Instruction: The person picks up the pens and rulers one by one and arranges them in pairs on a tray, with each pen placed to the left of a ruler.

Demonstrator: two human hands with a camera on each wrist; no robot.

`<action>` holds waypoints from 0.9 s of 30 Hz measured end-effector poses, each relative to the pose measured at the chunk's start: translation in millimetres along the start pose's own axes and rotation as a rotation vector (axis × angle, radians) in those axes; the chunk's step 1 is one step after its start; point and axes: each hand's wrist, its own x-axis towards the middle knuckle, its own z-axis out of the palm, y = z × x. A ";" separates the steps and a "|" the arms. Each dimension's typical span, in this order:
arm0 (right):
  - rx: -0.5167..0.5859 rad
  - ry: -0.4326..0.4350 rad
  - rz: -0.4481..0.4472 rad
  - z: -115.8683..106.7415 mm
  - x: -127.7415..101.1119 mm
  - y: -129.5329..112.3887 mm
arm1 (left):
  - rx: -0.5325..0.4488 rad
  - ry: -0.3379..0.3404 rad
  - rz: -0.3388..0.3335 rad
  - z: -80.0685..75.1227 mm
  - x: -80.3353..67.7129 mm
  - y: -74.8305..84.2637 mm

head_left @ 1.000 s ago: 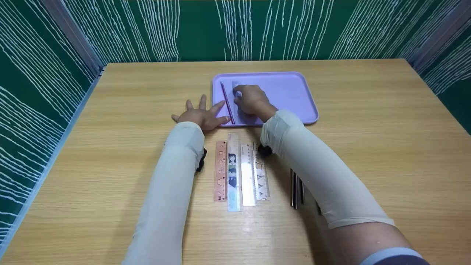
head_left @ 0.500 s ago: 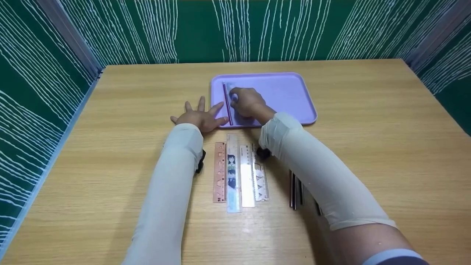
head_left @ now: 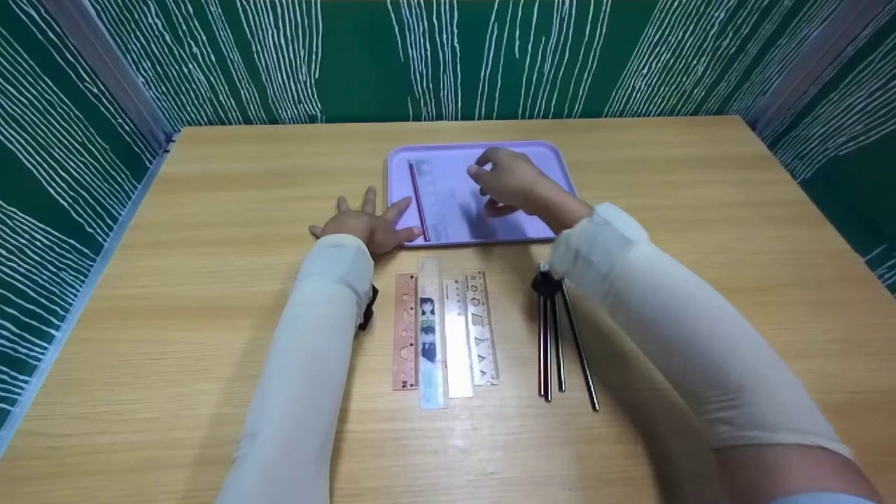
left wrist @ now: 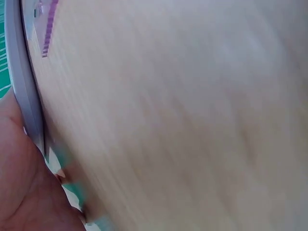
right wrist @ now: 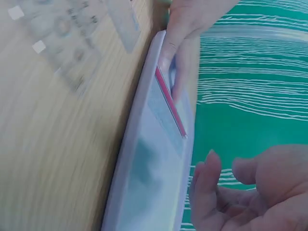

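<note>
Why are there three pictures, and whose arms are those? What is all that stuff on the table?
Those are a person's two arms in pale sleeves; no machine here. The big picture comes from a camera on their head, looking down. The two blurry ones come from cameras worn on each wrist.

On the wooden table sits a purple tray with a clear ruler and a purple pen in it. Nearer the person lie four rulers side by side and three dark pens.

The left hand rests flat against the tray's edge. The right hand hovers over the tray, fingers loosely bent, holding nothing.
</note>
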 end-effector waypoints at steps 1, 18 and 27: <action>0.017 -0.010 -0.002 -3.2 -5.6 4.8 | -0.003 -0.001 0.002 0.7 -0.5 -0.5; 0.036 -0.057 -0.059 -33.1 -105.0 78.9 | -0.044 -0.009 0.001 2.6 1.4 1.2; 0.096 -0.051 -0.050 -28.2 -125.3 106.2 | -0.041 0.000 0.000 2.9 3.6 -3.2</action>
